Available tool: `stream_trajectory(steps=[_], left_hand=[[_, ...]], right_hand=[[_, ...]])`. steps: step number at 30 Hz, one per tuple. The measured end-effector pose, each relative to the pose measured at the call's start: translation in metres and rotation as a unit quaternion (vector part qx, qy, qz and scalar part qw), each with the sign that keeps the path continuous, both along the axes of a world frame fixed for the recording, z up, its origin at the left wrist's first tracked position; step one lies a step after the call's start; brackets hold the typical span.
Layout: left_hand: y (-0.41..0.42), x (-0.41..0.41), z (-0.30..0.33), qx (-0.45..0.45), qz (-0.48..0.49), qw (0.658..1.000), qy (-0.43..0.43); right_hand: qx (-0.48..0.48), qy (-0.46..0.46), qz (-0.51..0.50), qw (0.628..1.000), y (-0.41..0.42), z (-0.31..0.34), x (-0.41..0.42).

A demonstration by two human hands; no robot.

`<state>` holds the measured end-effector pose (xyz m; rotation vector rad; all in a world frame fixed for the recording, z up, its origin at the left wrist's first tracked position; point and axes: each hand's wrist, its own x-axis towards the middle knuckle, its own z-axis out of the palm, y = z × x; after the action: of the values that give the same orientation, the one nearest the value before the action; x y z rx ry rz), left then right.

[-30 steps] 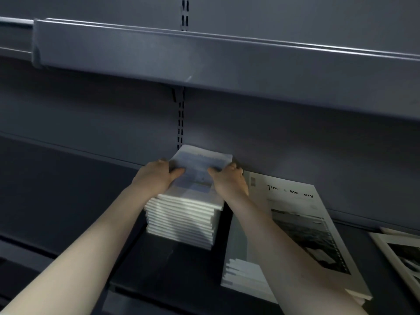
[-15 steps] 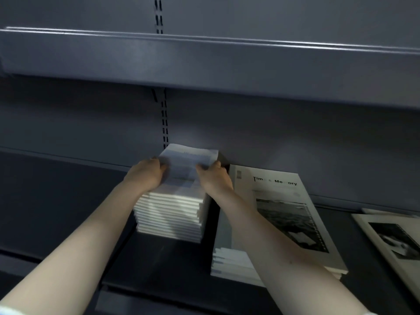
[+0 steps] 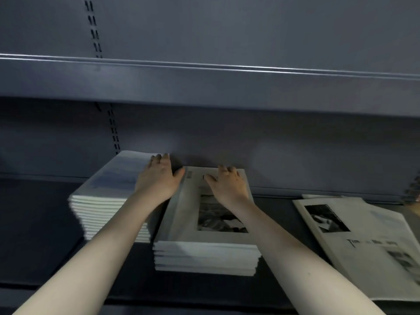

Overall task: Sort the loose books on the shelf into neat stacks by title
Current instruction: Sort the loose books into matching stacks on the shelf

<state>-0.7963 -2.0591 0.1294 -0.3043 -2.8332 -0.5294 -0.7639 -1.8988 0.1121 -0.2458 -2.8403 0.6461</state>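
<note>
Both hands slid right off the tall white book stack (image 3: 113,201): our right hand (image 3: 229,186) rests flat, fingers spread, on the grey photo-cover stack (image 3: 204,253); left hand (image 3: 159,178), fingers straight, presses its left edge. Loose grey copies (image 3: 363,242) lie right, nearer our right hand.

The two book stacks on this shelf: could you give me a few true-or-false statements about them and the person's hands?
1. The left stack is taller than the middle stack. True.
2. The right hand lies on the left stack. False: it rests on the middle stack's top cover.
3. The left hand is between the two stacks. True.
4. Loose books lie left of both stacks. False: they lie to the right.
</note>
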Motion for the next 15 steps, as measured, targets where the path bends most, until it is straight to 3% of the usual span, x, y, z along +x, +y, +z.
stream_trajectory(steps=[5, 15], left_hand=[[0.054, 0.02, -0.009, -0.016, -0.027, 1.0, 0.007], [0.166, 0.063, -0.019, -0.059, -0.08, 0.994, -0.034]], right_hand=[[0.055, -0.026, -0.055, 0.997, 0.07, -0.009, 0.029], [0.074, -0.058, -0.136, 0.986, 0.193, -0.025, 0.082]])
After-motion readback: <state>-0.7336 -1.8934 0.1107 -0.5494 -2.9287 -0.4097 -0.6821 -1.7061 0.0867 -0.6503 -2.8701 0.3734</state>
